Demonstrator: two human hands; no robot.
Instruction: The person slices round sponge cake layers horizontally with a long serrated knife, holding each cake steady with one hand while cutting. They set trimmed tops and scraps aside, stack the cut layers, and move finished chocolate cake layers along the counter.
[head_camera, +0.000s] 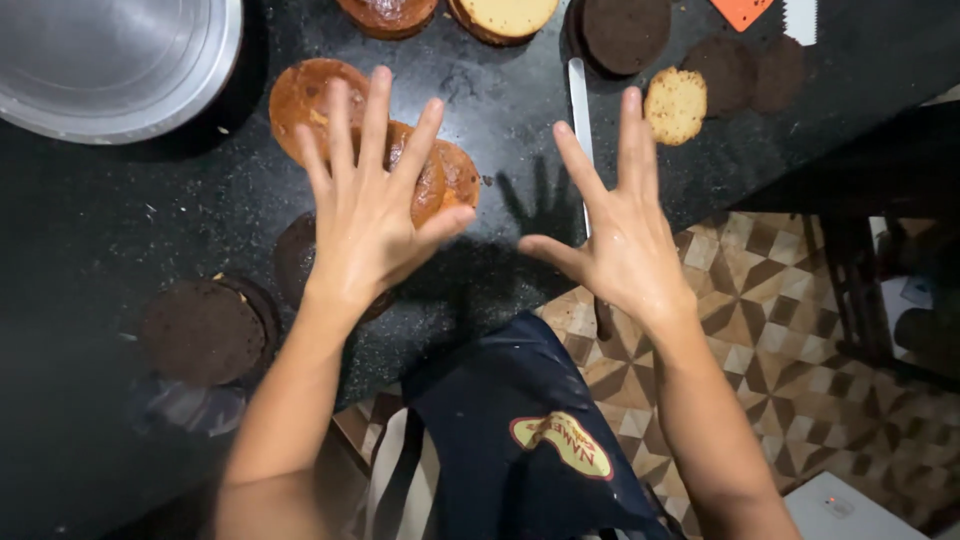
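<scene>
Above a black speckled counter, both hands hover spread and empty: the left hand has its fingers fanned over two golden cakes that overlap one another, and the right hand is likewise splayed, palm down, holding nothing and touching nothing, over the counter's edge. The cakes lie flat on the bare stone, just under the left fingertips and partly hidden by them (a shadow of a spread hand falls on the counter between the two hands, so the hands appear raised rather than pressing). A long knife lies beside the right hand, its pale blade pointing away from the person and its handle passing beneath the wrist, within ready reach. Dark chocolate rounds are set apart from the golden ones: one stack at the near left, another at the far edge, thinner dark discs to the right. A pale crumbly round sits just beside those discs. A metal pan stands empty at the far left corner, clear of the cakes. An orange scraper and a white toothed one rest at the far right. A dark apron hangs below, over a patterned tile floor.
</scene>
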